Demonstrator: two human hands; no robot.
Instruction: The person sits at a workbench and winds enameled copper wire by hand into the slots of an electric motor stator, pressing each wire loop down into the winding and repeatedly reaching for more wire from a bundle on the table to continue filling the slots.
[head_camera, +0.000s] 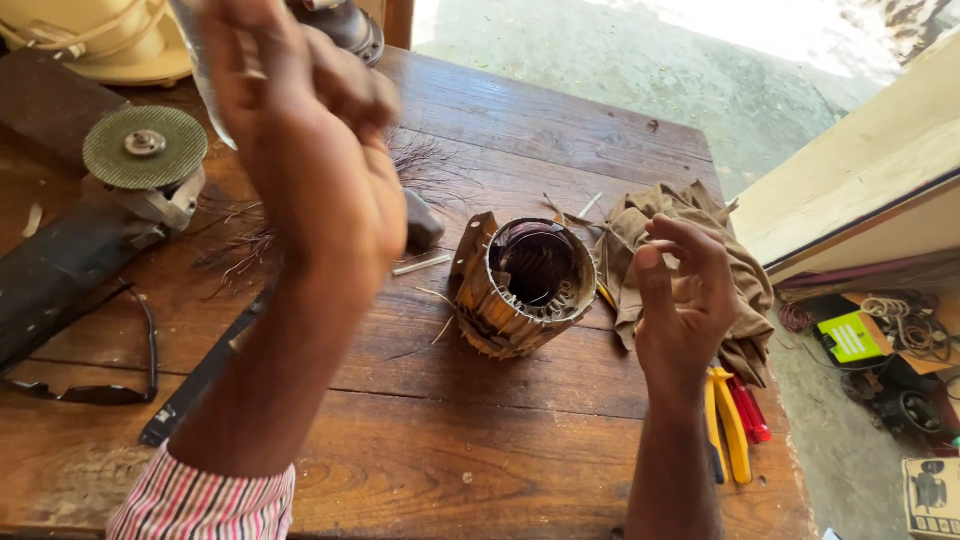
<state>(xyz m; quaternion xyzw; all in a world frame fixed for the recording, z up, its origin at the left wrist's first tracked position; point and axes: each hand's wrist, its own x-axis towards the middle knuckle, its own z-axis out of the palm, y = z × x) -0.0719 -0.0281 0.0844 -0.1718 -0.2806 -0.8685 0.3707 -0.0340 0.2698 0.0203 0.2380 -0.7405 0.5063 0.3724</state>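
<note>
My left hand (310, 170) is raised high over the wooden table (480, 460), blurred, its fingers closed on a thin translucent strip (203, 75) that points up and left. My right hand (685, 295) hovers at the right, back toward me. Its fingers are loosely curled and apart, and I see nothing in them. Between the hands, a round motor stator (525, 285) lies tilted on the table, with dark windings inside and brown insulation paper around its slots. The right hand is just right of it, above a brown cloth (720, 235).
An angle grinder with a green disc (145, 150) lies at the left, dark sunglasses (95, 390) near the front left. Loose copper strands (240, 245) and a black bar (200, 385) lie behind my left arm. Yellow and red handled pliers (735, 420) sit by the right edge.
</note>
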